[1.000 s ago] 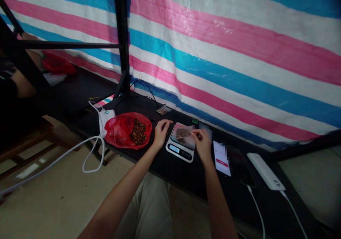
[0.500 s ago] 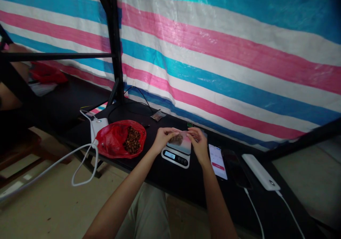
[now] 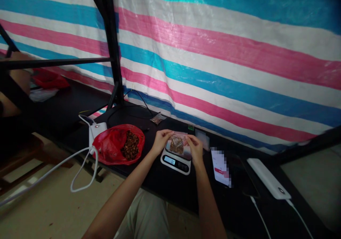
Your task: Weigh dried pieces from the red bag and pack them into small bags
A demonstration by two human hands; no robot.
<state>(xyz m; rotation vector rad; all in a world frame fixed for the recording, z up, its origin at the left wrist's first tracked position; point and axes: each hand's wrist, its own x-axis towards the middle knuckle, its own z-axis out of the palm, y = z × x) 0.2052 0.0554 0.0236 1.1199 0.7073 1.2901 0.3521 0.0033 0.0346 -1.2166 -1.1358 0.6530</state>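
Left hand [image 3: 162, 141] and right hand [image 3: 195, 148] pinching small clear bag [image 3: 177, 143] between nearly closed fingers, scale [image 3: 176, 163] sitting beneath.

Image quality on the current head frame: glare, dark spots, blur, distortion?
Head view: glare on the striped sheet up top; black table underexposed; phone screen partly pixelated; scale display digits too soft to read surely; corners dark.

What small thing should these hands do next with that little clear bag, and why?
Perhaps slide the right hand along the top of the small clear plastic bag, pressing it flat: the left hand pinches that edge too, and the brown contents sit lower, over the white digital scale. Whether it is sealed, I can't tell.
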